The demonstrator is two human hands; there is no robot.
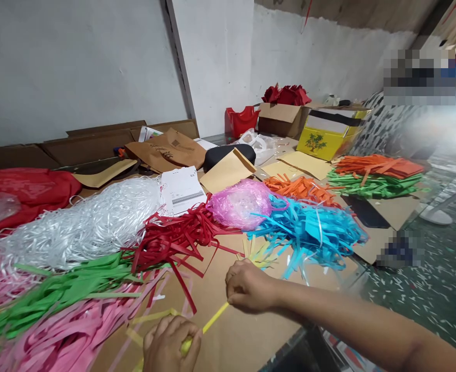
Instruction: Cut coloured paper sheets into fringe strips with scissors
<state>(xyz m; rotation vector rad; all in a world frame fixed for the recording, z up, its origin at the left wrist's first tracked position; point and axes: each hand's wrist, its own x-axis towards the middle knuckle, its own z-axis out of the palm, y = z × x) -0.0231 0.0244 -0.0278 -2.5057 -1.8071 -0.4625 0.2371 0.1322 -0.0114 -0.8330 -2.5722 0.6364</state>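
Note:
A yellow ribbon strip [215, 318] stretches taut between my two hands, just above the cardboard sheet. My left hand [171, 343] is closed at the bottom of the view, with a bit of yellow bulging between thumb and fingers. Farther forward and right, my right hand [249, 287] is closed round the other end of the strip. Just past its knuckles a cluster of yellow strip ends [262, 254] fans out; whether they are in the hand is hidden. Red strips [177, 235] lie forward and left of the right hand, and blue strips [309, 227] lie beyond it.
Bundles of white cord [84, 222], green strips [65, 289] and pink strips [69, 330] cover the left side. A pink plastic bag [241, 204] sits mid-table. Behind are a yellow box [327, 137] and a cardboard box [280, 120]. A dark phone-like slab [365, 212] lies right.

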